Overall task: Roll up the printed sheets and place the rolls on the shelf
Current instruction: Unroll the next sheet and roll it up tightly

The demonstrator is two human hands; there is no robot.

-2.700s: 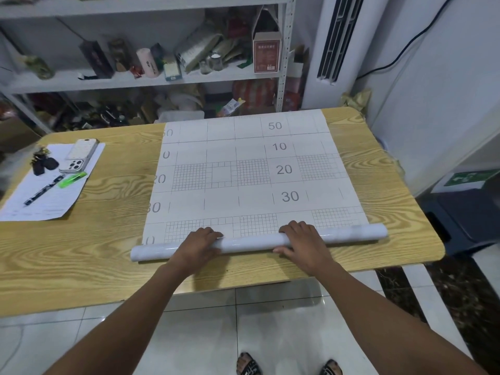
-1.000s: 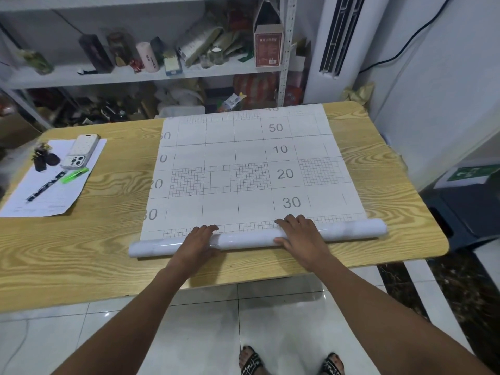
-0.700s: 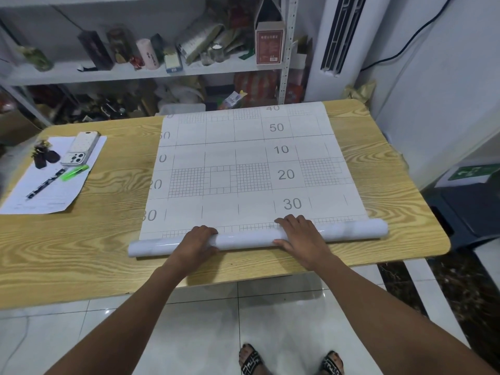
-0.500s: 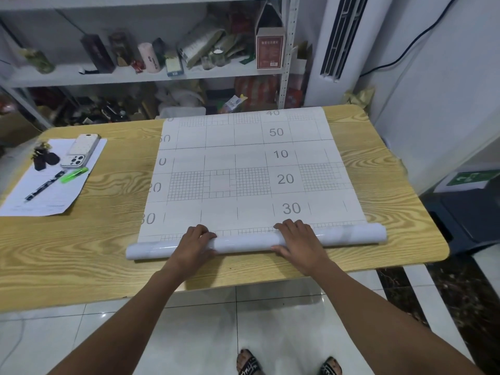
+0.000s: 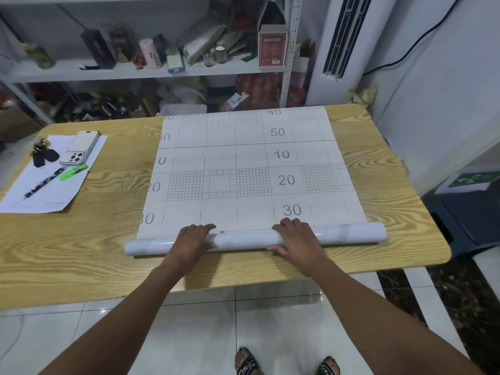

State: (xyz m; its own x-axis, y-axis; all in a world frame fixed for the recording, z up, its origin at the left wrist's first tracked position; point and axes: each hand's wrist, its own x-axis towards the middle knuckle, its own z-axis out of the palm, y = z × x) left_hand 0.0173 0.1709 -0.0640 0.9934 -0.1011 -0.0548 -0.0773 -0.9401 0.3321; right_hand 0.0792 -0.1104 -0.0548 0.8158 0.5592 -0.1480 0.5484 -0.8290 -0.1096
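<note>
Glossy white paper, light and springy by my guess. In the head view the roll lies across the counter near its front edge, with the printed sheet flat beyond it. My left grip and right grip each cup the roll near its middle. I suspect the loose ends could telescope. The sheet's far edge drops out of sight, and the shelf looks cluttered.
</note>
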